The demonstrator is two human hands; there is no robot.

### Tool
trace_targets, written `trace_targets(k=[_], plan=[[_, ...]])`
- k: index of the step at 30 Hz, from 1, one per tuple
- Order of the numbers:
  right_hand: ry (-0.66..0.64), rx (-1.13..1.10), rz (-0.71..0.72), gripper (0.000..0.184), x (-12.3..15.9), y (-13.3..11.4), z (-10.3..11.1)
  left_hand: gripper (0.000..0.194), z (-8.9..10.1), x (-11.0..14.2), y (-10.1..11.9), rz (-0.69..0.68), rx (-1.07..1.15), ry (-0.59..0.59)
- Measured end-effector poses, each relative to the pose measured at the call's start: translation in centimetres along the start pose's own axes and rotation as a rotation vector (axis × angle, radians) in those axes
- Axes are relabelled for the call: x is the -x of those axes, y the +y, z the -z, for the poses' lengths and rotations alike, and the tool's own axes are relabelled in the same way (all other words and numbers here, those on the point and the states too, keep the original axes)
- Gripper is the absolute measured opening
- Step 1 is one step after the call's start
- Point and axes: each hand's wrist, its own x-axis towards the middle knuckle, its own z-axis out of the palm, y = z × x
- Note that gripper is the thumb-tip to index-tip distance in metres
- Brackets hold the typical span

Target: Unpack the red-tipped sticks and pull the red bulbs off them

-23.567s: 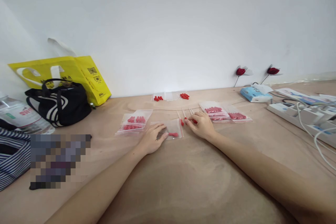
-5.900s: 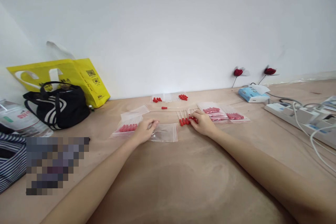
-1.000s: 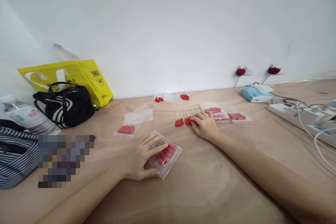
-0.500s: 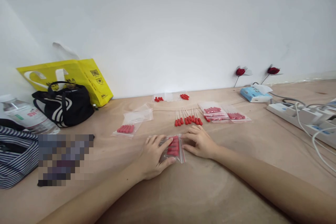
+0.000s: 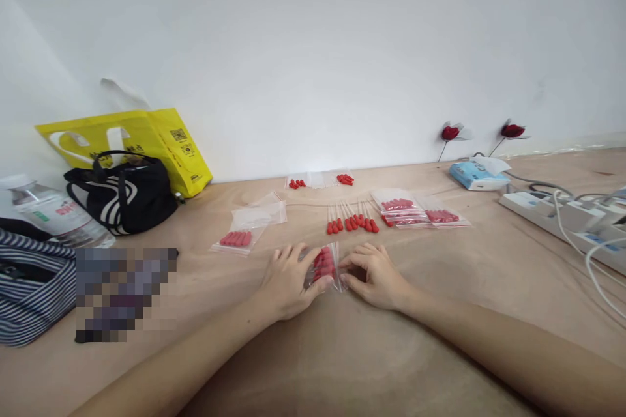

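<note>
In the middle of the table, a small clear zip-lock bag (image 5: 325,266) holds several red-tipped sticks in a row. My left hand (image 5: 292,280) grips the bag from the left, thumb along its near side and fingers over its far side. At the bag's right, zip edge, my right hand (image 5: 374,275) has thumb and curled fingers closed on the plastic. Just beyond lie loose red-tipped white sticks (image 5: 352,221) in small groups. Right of them is a stack of filled zip-lock bags (image 5: 398,206), another filled bag (image 5: 441,214) beside it.
At left lie a filled bag (image 5: 236,239) and flat clear bags (image 5: 259,212). More red pieces (image 5: 345,179) rest by the wall. A yellow bag (image 5: 183,156), black pouch (image 5: 122,195) and bottle (image 5: 63,215) stand left. Tissues (image 5: 476,176) and a power strip (image 5: 552,212) are right.
Both hands have drawn closer around the bag. It now looks bunched and tilted up, and my right fingers have come onto its zip edge.
</note>
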Motion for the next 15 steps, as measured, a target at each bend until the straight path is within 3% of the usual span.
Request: trace_targets(k=[2,8,12,15], plan=[[0.005,-0.023,-0.003,0.009,0.0,0.1,0.0,0.04,0.4,-0.8,0.1,-0.044,0.023,-0.003],[0.008,-0.034,0.054,0.01,0.0,0.3,0.0,0.029,0.9,-3.5,0.3,-0.383,0.239,-0.147],[-0.04,0.002,0.126,0.016,0.0,0.2,0.3,0.026,0.3,-4.0,0.4,-0.361,0.298,-0.169],[-0.105,0.002,0.176,0.018,0.1,0.0,0.6,0.024,-0.3,-3.7,0.5,-0.305,0.342,-0.118]])
